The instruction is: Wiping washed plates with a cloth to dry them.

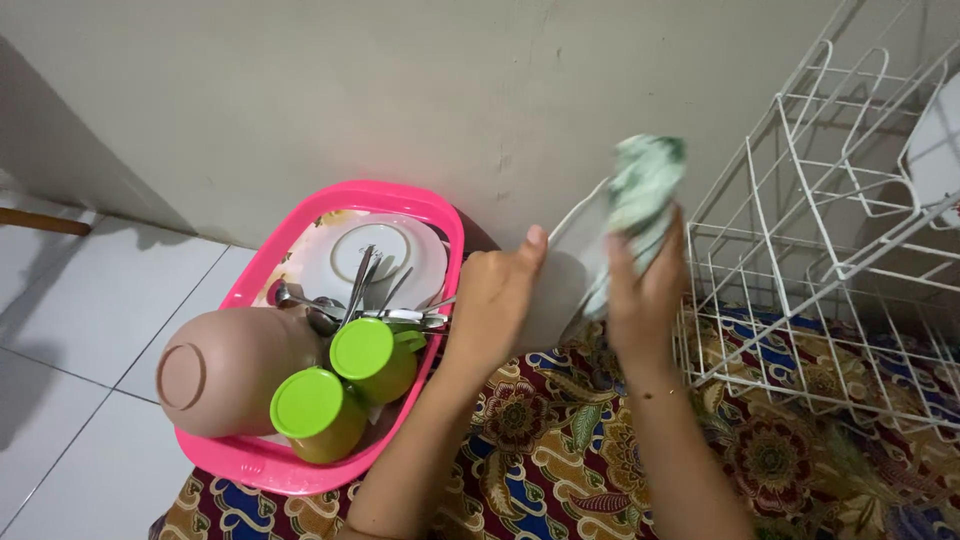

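A white, flat plastic plate (562, 275) is held on edge above a patterned floral cloth (560, 450), gripped by the left hand (495, 300) with fingers curled round its rim. A crumpled green-and-white rag (640, 195) is pressed against the plate by the right hand (640, 290), fingers closed on it. To the left, a pink plastic basin (255, 460) is filled with a white dish, metal spoons, two green-lidded cups (345, 385) and an upturned tan bowl (225, 370). A white wire dish rack (820, 250) is seen just right.
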